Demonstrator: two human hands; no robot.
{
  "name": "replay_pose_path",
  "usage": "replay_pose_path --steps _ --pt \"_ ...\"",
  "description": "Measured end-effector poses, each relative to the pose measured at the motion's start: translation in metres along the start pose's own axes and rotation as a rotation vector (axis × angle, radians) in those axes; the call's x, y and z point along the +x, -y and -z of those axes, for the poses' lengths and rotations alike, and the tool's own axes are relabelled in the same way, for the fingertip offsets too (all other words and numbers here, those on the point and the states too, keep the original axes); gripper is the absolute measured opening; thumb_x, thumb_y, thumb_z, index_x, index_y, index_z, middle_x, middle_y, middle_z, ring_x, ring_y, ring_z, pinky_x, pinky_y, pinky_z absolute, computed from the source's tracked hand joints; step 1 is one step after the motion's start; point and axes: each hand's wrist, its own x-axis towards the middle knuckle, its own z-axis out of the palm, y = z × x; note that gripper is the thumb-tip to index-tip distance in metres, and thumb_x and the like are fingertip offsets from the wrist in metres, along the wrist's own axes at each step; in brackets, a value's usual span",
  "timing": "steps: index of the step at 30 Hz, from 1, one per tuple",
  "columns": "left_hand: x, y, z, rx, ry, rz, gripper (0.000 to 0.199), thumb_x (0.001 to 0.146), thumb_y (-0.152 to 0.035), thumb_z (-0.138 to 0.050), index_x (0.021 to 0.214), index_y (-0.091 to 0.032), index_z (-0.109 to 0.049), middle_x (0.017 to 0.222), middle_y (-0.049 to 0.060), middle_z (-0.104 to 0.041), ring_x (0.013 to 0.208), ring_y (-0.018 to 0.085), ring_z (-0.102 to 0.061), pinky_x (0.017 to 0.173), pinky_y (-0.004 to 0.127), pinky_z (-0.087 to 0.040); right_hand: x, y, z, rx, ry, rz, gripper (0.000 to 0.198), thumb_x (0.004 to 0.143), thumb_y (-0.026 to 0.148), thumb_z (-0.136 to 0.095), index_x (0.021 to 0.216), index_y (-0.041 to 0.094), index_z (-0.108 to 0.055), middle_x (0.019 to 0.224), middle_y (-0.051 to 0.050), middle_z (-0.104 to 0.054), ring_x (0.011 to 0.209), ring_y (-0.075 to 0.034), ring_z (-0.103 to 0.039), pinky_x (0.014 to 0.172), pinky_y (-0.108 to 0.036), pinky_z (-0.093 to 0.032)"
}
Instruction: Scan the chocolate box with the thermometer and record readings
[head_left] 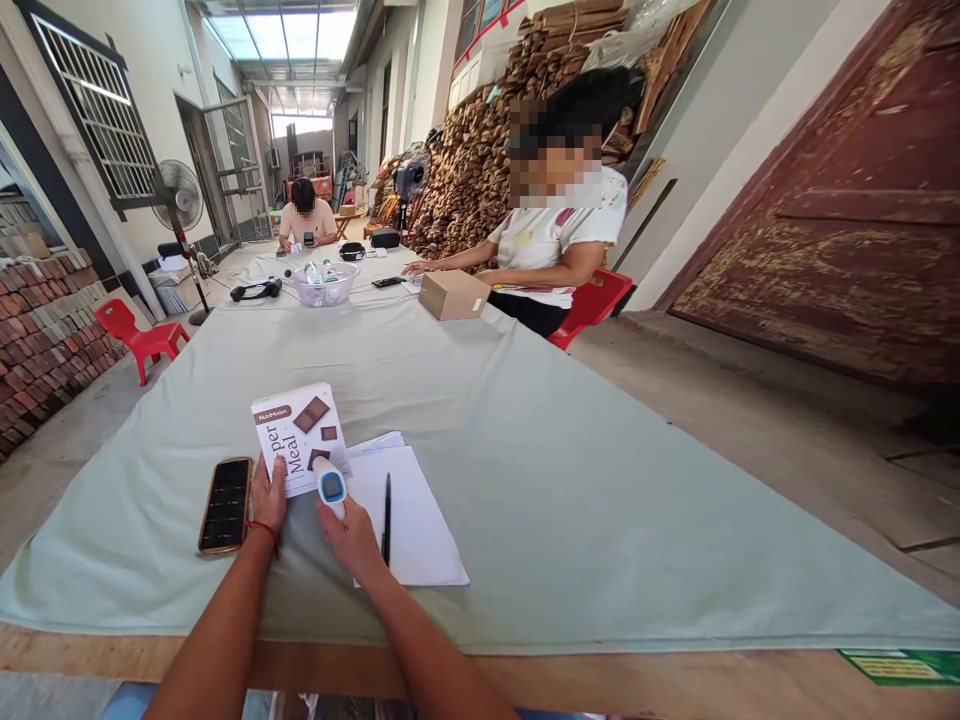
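My left hand (270,497) grips the lower left edge of a white box (291,425) printed with brown chocolate pieces and the words "Meal" and "NutriMotion". In my right hand (351,535) is a white and blue infrared thermometer (331,486), its screen towards me and its head pointing at the box's lower right part. The box is tilted up, facing me. Left of my left hand lies a phone (226,505) in an orange-edged case. White paper sheets (420,520) lie beside my right hand, with a black pen (387,525) on them.
A pale green cloth (570,500) covers the long table. Farther along stand a brown cardboard box (454,295) and a clear basin (324,287) holding bottles. One person (559,220) sits at the right side, another (309,220) at the far end. A red chair (142,330) stands left.
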Motion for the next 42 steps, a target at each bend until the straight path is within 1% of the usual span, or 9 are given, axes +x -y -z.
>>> replay_pose_path --steps 5,9,13,16,18,20,24,37,42 --pt "0.000 0.000 0.000 0.011 0.011 -0.012 0.066 0.084 -0.071 -0.045 0.114 -0.016 -0.063 0.107 0.013 -0.070 0.096 0.027 -0.065 0.087 0.042 -0.052 -0.002 0.003 0.000 0.103 0.016 -0.075 0.026 0.079 0.046 -0.058 0.074 0.021 -0.061 0.052 0.001 -0.056 0.059 -0.019 -0.055 0.051 -0.027 -0.040" --pt "-0.001 0.000 0.000 -0.001 0.009 -0.044 0.060 0.086 -0.067 -0.045 0.112 -0.016 -0.064 0.107 0.012 -0.070 0.098 0.026 -0.065 0.087 0.041 -0.052 -0.002 0.006 0.001 0.134 0.017 -0.113 0.028 0.076 0.048 -0.060 0.072 0.021 -0.059 0.052 0.001 -0.055 0.056 -0.018 -0.053 0.049 -0.027 -0.038" --pt "-0.001 -0.001 -0.001 0.039 0.022 -0.053 0.056 0.076 -0.058 -0.065 0.114 -0.017 -0.062 0.108 0.012 -0.069 0.098 0.027 -0.065 0.088 0.042 -0.052 -0.001 0.008 0.002 0.126 0.015 -0.120 0.028 0.075 0.049 -0.057 0.072 0.021 -0.058 0.052 0.002 -0.053 0.057 -0.018 -0.053 0.050 -0.027 -0.039" --pt "-0.002 -0.002 -0.003 0.085 0.009 -0.051 0.070 0.064 -0.048 -0.078 0.123 -0.018 -0.056 0.113 0.012 -0.067 0.102 0.028 -0.064 0.091 0.043 -0.051 -0.001 0.008 0.003 0.110 0.009 -0.125 0.028 0.075 0.049 -0.057 0.073 0.021 -0.058 0.051 0.003 -0.052 0.057 -0.018 -0.054 0.052 -0.027 -0.040" --pt "-0.002 -0.004 -0.004 0.095 -0.009 -0.063 0.080 0.062 -0.046 -0.080 0.130 -0.017 -0.049 0.118 0.013 -0.065 0.105 0.028 -0.063 0.092 0.043 -0.050 -0.001 0.008 0.003 0.110 0.009 -0.128 0.028 0.074 0.049 -0.057 0.073 0.021 -0.058 0.050 0.003 -0.052 0.057 -0.018 -0.054 0.051 -0.027 -0.040" --pt "-0.003 -0.006 -0.005 0.101 -0.015 -0.095 0.080 0.065 -0.047 -0.077 0.132 -0.017 -0.046 0.118 0.013 -0.064 0.105 0.028 -0.062 0.092 0.043 -0.050 -0.001 0.008 0.003 0.114 0.012 -0.128 0.028 0.075 0.049 -0.057 0.072 0.021 -0.058 0.050 0.003 -0.051 0.057 -0.017 -0.053 0.051 -0.027 -0.039" --pt "-0.004 -0.009 -0.004 0.153 -0.031 -0.171 0.063 0.072 -0.050 -0.072 0.123 -0.018 -0.053 0.113 0.012 -0.064 0.104 0.027 -0.061 0.092 0.043 -0.049 -0.001 0.007 0.003 0.116 0.013 -0.127 0.030 0.074 0.051 -0.057 0.070 0.021 -0.056 0.050 0.003 -0.052 0.056 -0.017 -0.052 0.050 -0.026 -0.038" --pt "-0.011 -0.013 -0.002 0.103 -0.006 -0.157 0.060 0.074 -0.049 -0.072 0.123 -0.019 -0.055 0.113 0.011 -0.067 0.105 0.027 -0.063 0.091 0.042 -0.051 -0.001 0.006 0.004 0.115 0.021 -0.125 0.035 0.075 0.056 -0.058 0.067 0.023 -0.050 0.050 0.003 -0.052 0.052 -0.016 -0.049 0.049 -0.028 -0.036" --pt "-0.012 -0.014 -0.003 0.073 0.005 -0.150 0.057 0.075 -0.050 -0.071 0.120 -0.018 -0.056 0.111 0.011 -0.067 0.102 0.026 -0.064 0.089 0.040 -0.052 -0.002 0.010 0.005 0.111 0.026 -0.133 0.035 0.076 0.056 -0.057 0.068 0.022 -0.052 0.049 0.003 -0.050 0.054 -0.017 -0.049 0.050 -0.029 -0.037"
